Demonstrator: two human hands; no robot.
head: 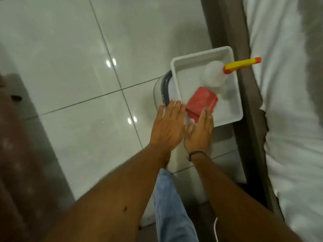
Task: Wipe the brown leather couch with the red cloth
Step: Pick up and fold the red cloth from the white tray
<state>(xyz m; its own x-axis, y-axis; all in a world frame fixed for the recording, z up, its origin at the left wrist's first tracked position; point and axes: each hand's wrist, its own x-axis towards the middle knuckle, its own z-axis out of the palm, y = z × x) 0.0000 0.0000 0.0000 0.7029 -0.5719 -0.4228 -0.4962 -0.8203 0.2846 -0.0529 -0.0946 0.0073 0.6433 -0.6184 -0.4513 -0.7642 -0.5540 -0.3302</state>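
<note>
A folded red cloth [201,102] lies in a white plastic tray [234,102], near its front left corner. My left hand [167,124] is stretched out flat over the tray's near rim, fingers apart, holding nothing. My right hand [199,131] reaches beside it, fingertips at the near edge of the cloth, fingers straight and not closed on it. A brown leather couch [15,163] fills the lower left edge of the view, blurred.
A clear spray bottle [215,75] with a yellow and orange nozzle [242,65] lies in the tray. The tray rests on a white appliance [160,91]. A bed with a white sheet [288,102] and brown frame runs along the right. Glossy white floor tiles [70,67] lie between.
</note>
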